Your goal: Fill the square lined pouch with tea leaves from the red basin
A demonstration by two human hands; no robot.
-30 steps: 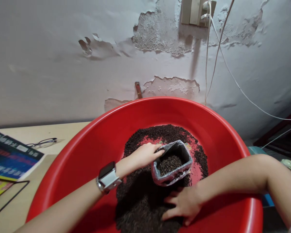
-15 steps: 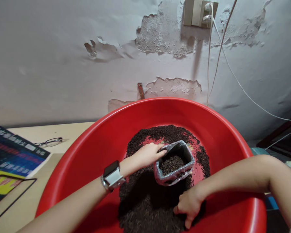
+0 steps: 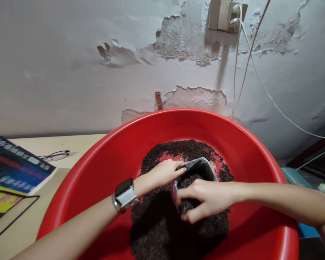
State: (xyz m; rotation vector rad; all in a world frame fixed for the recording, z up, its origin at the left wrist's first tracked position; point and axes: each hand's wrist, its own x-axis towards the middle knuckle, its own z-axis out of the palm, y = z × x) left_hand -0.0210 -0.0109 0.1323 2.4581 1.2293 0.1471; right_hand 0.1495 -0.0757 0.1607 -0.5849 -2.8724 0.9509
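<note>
A foil-lined bag [image 3: 209, 170] stands with its mouth up, partly filled with dark dried bits that look like loose tea leaves. My left hand [image 3: 165, 171], with a watch on its wrist, grips the bag's left rim between thumb and fingers. Over the near side of the bag's mouth is my right hand [image 3: 212, 196]. Its fingers are curled around a small clump of tea leaves [image 3: 186, 206], and it hides much of the bag's front. More tea leaves [image 3: 148, 231] lie spread over the bottom of a big red basin [image 3: 184, 121].
Left of the basin, a pale table [image 3: 81, 142] holds eyeglasses [image 3: 56, 154] and a printed dark-blue and yellow sheet or book [image 3: 18, 169]. Behind is a peeling wall, with a socket [image 3: 227, 16] and hanging white cables [image 3: 271, 95]. Bluish items [image 3: 295, 177] lie at the right.
My right hand has risen from the tea leaves at the basin's bottom to the bag's mouth, now with a clump in it. My left hand stays on the bag's rim.
</note>
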